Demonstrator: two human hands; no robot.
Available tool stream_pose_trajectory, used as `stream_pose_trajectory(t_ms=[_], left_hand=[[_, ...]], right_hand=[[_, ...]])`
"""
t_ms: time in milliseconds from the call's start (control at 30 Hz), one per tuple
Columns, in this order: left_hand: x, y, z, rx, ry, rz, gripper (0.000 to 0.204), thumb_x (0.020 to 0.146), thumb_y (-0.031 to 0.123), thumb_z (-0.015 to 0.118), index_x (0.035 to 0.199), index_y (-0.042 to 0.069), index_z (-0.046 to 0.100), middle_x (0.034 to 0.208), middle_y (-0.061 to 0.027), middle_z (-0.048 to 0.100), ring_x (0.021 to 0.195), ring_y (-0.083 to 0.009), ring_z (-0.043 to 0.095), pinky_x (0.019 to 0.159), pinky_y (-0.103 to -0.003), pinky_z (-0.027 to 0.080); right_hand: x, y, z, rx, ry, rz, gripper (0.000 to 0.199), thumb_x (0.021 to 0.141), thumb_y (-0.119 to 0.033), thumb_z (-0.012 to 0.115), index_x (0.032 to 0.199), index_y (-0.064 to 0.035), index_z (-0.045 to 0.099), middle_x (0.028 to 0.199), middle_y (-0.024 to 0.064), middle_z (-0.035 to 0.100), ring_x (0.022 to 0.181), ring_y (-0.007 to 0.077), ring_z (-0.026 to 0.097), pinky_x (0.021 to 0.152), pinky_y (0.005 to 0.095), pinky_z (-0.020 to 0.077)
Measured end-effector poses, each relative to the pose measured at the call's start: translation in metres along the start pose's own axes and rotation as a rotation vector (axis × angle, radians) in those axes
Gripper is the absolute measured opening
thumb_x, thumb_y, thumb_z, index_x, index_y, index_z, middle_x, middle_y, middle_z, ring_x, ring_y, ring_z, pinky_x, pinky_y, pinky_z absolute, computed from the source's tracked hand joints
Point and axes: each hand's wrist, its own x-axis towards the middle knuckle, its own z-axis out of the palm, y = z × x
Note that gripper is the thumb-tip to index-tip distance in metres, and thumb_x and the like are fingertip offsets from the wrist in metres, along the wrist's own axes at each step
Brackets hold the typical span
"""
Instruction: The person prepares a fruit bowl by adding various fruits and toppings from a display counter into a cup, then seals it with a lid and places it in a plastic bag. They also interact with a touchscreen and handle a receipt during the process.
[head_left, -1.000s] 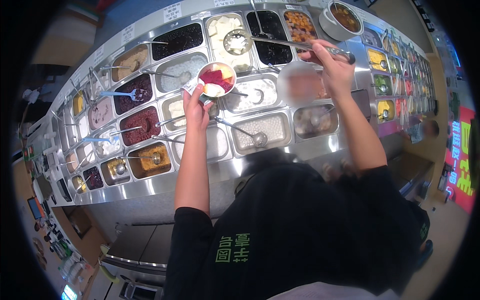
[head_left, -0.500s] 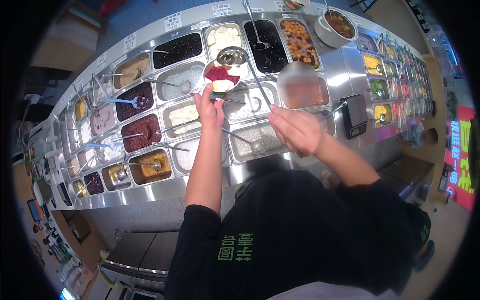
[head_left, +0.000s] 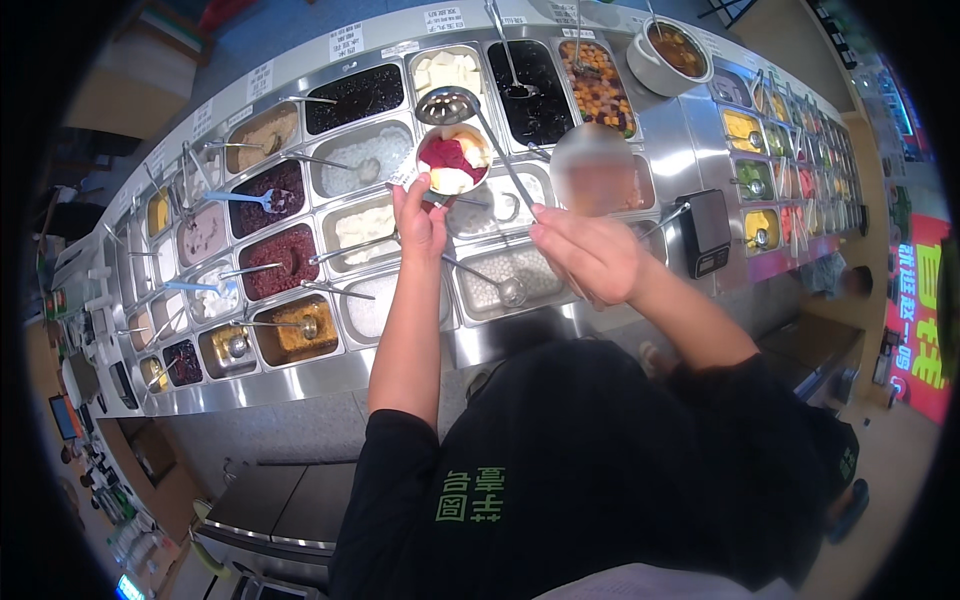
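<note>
My left hand [head_left: 420, 215] grips a small paper bowl [head_left: 428, 186] from its near side. Inside the bowl lie deep red pieces [head_left: 447, 153] and pale yellow-white pieces [head_left: 452, 181]. My right hand [head_left: 590, 256] is closed around the long handle of a metal ladle [head_left: 447, 106]. The ladle's head hangs over the far rim of the bowl, beside the tray of white cubes [head_left: 448, 72]. Holes seem to show in the head. Below both hands are trays of white pearls [head_left: 490, 292] and white topping in liquid [head_left: 475, 222].
A steel counter [head_left: 300, 385] holds rows of topping trays, many with spoons sticking out. A black tray [head_left: 520, 115], a tray of orange and purple cubes [head_left: 597, 95] and a white pot [head_left: 650, 72] stand farther off. A black scale [head_left: 706, 232] sits right. One tray is partly blurred.
The bowl has shifted slightly right and its contents show more. The ladle head has moved a little left. A spoon now stands in the orange cubes; a cup behind that tray is gone from view.
</note>
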Motion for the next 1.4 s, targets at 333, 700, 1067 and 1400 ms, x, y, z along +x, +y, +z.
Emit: stream_pose_trajectory(t_ms=[333,700,1067,1400], left_hand=[[0.003,0.008,0.008,-0.003,-0.021,0.023,0.048,0.088,0.016,0.064,0.130,0.012,0.042,0.121,-0.0084,0.057,0.112,-0.0253,0.057,0.088,-0.050,0.050],[0.007,0.016,0.019,-0.002,-0.032,-0.021,0.046,0.089,0.020,0.067,0.127,0.011,0.043,0.121,-0.0091,0.057,0.108,-0.0261,0.059,0.080,-0.047,0.052],[0.006,0.024,0.014,0.035,-0.054,-0.034,0.048,0.090,0.022,0.066,0.128,0.008,0.040,0.119,-0.0126,0.058,0.104,-0.0278,0.062,0.073,-0.045,0.055],[0.001,0.031,0.028,0.036,-0.096,-0.028,0.049,0.089,0.021,0.066,0.130,0.009,0.040,0.121,-0.0115,0.058,0.107,-0.0272,0.060,0.076,-0.046,0.054]], right_hand=[[-0.001,-0.003,-0.002,-0.054,-0.154,-0.148,0.029,0.077,-0.006,0.059,0.100,0.0112,0.064,0.100,0.0258,0.066,0.087,0.0334,0.069,0.076,0.0367,0.0602],[-0.002,-0.006,-0.007,-0.122,-0.139,-0.149,0.034,0.075,-0.011,0.060,0.103,0.0053,0.066,0.107,0.0213,0.066,0.089,0.0293,0.069,0.080,0.0338,0.0584],[0.001,-0.014,-0.008,-0.155,-0.178,-0.163,0.037,0.073,-0.011,0.060,0.106,0.0059,0.064,0.109,0.0219,0.065,0.089,0.0302,0.069,0.079,0.0341,0.0586],[0.001,-0.026,-0.015,-0.127,-0.072,-0.058,0.033,0.075,-0.005,0.065,0.106,0.0055,0.064,0.107,0.0218,0.066,0.087,0.0290,0.070,0.073,0.0331,0.0584]])
